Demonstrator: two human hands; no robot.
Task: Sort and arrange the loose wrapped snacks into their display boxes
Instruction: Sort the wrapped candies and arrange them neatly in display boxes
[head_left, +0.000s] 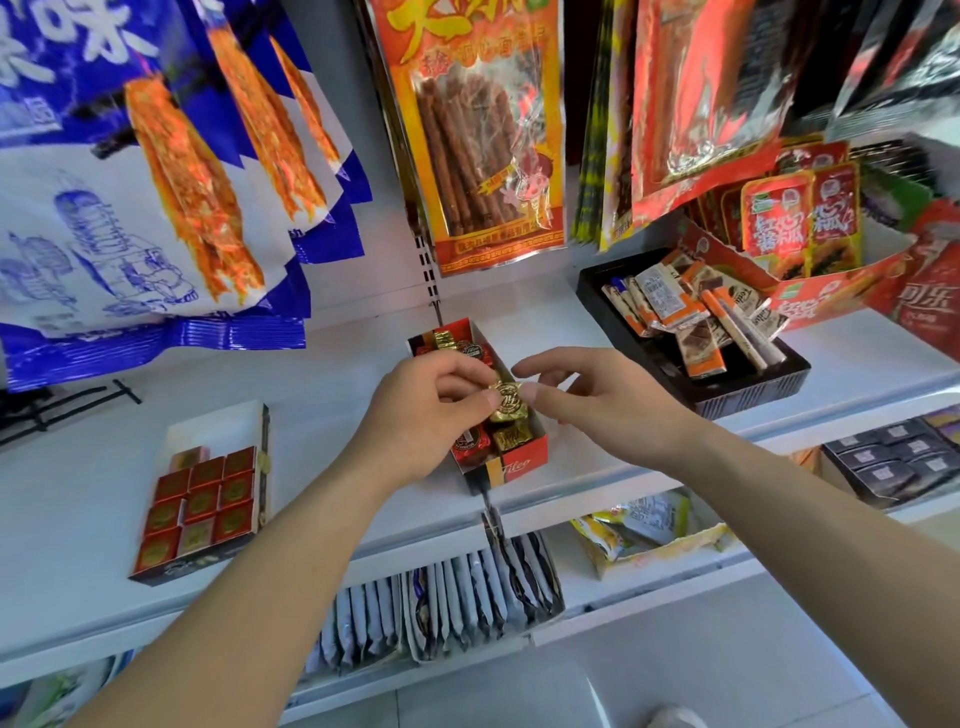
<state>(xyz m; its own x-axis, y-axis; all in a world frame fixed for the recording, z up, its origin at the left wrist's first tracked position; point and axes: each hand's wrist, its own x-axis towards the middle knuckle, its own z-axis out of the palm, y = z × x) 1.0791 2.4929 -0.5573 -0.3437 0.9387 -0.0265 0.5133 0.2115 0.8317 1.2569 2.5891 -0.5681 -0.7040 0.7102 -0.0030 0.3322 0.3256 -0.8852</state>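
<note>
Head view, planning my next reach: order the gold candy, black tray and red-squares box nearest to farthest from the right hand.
1. gold candy, by the right hand
2. black tray, to its right
3. red-squares box, far left

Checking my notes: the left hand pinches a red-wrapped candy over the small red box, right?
Not quite: the head view shows the left hand pinching a gold-wrapped candy, not a red one, over the small red box.

Both bare forearms reach forward; left hand (431, 410) pinches a gold-wrapped candy (508, 402), right hand (597, 400) hovers relaxed, thumb tip beside it.
</note>
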